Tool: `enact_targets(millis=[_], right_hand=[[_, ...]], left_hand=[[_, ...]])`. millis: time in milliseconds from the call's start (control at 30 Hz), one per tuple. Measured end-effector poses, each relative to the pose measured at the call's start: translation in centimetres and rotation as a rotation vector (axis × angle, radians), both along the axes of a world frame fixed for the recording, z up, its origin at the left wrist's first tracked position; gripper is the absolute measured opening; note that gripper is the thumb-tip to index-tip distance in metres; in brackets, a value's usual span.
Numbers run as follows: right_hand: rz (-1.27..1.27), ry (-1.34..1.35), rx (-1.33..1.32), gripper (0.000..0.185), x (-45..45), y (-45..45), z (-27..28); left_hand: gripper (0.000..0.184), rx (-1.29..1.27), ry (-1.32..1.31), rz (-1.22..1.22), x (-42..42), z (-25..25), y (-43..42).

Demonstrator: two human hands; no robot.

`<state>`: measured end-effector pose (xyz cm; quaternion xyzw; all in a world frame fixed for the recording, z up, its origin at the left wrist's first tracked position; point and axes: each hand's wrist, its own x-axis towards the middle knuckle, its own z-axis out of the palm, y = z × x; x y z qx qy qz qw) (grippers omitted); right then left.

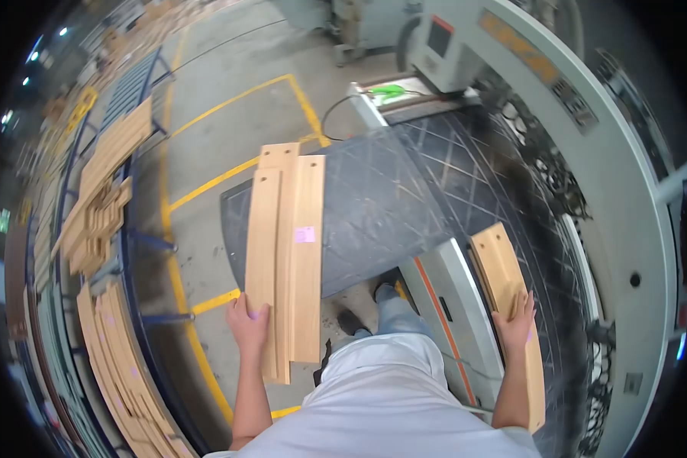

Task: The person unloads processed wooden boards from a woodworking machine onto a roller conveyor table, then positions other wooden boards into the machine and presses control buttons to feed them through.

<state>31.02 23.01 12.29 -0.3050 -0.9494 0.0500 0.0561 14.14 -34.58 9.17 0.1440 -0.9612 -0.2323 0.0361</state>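
Observation:
My left hand [250,324] is at the outer edge of the leftmost long wooden board [262,229], its fingers closed on that edge. This board lies beside two more pale wooden boards, one of them with a pink label [304,234]; their far ends have dark holes. They rest partly on the dark table [374,198], near ends sticking out past its edge. To the right, my right hand [517,320] grips another wooden board [501,267] across its width, thumb on the left side. That board lies along the machine's near side, with two holes at its far end.
A large grey machine [626,229] arches over the dark bed on the right. A grey cabinet with an orange stripe [443,317] stands by my legs. At left, a blue-framed rack [136,252] carries stacked boards [118,359]. Green object [388,91] on the far ledge.

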Motion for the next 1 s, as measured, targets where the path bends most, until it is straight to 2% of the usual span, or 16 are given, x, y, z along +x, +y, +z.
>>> enact_targets(millis=[100, 167, 200, 233, 267, 333, 400, 467, 533, 667, 733, 767, 833, 867, 933, 1000], right_hand=[[0.124, 0.346, -0.245, 0.064, -3.6, -5.1, -0.2], [0.262, 0.346, -0.515, 0.057, -6.8, -8.8, -1.8], [0.326, 0.268, -0.61, 0.05, -8.6, -11.6, -1.4], [0.367, 0.105, -0.8, 0.05, -10.6, -14.3, -1.3], [0.397, -0.066, -0.971, 0.052, -12.0, -16.3, -1.2], [0.583, -0.298, -1.024, 0.056, -13.9, -20.1, -5.3], [0.687, -0.403, -1.169, 0.057, -16.1, -24.6, -6.1], [0.373, -0.595, -1.567, 0.051, -16.8, -29.3, -10.6], [0.168, -0.66, -1.842, 0.043, -17.0, -32.4, -9.3], [0.138, -0.595, -1.87, 0.048, -16.4, -35.9, -8.4], [0.19, -0.388, -1.889, 0.047, -16.0, -36.3, -6.6], [0.194, -0.395, -1.882, 0.047, -16.2, -36.2, -5.8], [0.304, -0.348, -1.912, 0.048, -16.4, -35.8, -4.6], [0.304, -0.357, -1.908, 0.048, -16.1, -35.8, -4.2], [0.283, -0.241, -2.105, 0.049, -15.7, -35.8, -3.8], [0.299, -0.271, -2.081, 0.049, -15.4, -35.8, -3.9]], left_hand=[[0.077, 0.171, -0.104, 0.192, 0.7, -0.9, -2.5], [0.078, 0.272, -0.273, 0.283, 1.5, -1.2, -3.5], [0.077, 0.325, -0.353, 0.313, 1.7, -1.6, -4.2], [0.077, 0.298, -0.347, 0.322, 1.9, -2.3, -5.3], [0.074, 0.402, -0.344, 0.292, 2.2, -3.5, -5.7], [0.071, 0.523, -0.355, 0.253, 2.6, -4.1, -5.1], [0.064, 0.619, -0.388, 0.225, 2.0, -3.2, -4.9], [0.058, 0.597, -0.371, 0.252, 2.1, -4.5, -5.2], [0.058, 0.586, -0.363, 0.221, 2.0, -4.5, -5.2], [0.057, 0.609, -0.365, 0.248, 2.2, -3.4, -4.4], [0.061, 0.606, -0.359, 0.224, 2.3, -4.3, -4.6], [0.061, 0.613, -0.357, 0.231, 2.3, -3.9, -4.3], [0.075, 0.396, -0.262, 0.236, 2.5, -2.0, -2.8], [0.075, 0.401, -0.264, 0.242, 2.8, -1.6, -2.2], [0.095, 0.159, -0.044, 0.063, 3.0, -1.0, -0.9], [0.1, 0.134, -0.082, 0.037, 2.9, -0.4, -0.3]])
